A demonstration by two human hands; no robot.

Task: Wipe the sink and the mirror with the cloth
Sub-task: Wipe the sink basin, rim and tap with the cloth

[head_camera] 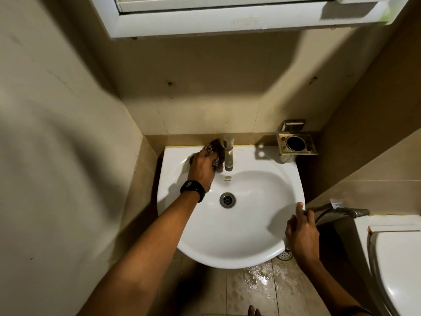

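Note:
A white wall-hung sink [250,245] fills the middle of the view, with a metal tap [228,153] at its back edge and a drain [227,200] in the bowl. My left hand [201,167], with a black watch on the wrist, grips a dark checked cloth [214,148] against the sink's back ledge just left of the tap. My right hand [301,233] holds the sink's right rim, the thumb on top of the rim. Only the white lower frame of the mirror cabinet [205,21] shows at the top.
A metal tumbler holder [296,143] is fixed to the wall right of the tap. A spray hose and valve [348,212] run behind my right hand. A white toilet [396,258] stands at the right. The tiled floor [257,286] under the sink is wet.

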